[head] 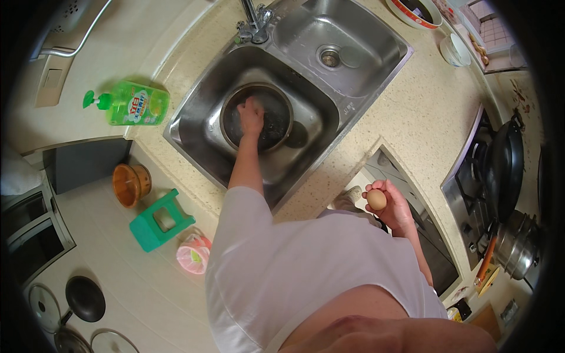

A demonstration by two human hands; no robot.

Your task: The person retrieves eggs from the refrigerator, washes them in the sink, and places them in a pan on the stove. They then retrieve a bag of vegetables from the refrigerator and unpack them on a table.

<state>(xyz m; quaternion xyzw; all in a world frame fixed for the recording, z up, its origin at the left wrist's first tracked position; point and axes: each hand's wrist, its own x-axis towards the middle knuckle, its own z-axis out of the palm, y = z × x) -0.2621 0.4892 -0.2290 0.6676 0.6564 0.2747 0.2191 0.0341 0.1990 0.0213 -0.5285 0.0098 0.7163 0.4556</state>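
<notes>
A round dark metal pot or basin (279, 140) sits inside the left bowl of the stainless steel sink (322, 132), and it seems to contain water. Into it reaches my left hand (252, 115), its fingertips blurred. Whether those fingers grip anything is hidden. Away from the sink, beyond the counter's front edge, my right hand (395, 205) holds a brown egg (376, 200) between curled fingers and thumb.
A chrome faucet (254, 31) rises behind the sink. Green dish soap (139, 103) stands left of it. On the right are a black wok (505, 170) and a steel steamer pot (516, 247). A green stool (159, 220) and wooden bucket (131, 185) are at lower left.
</notes>
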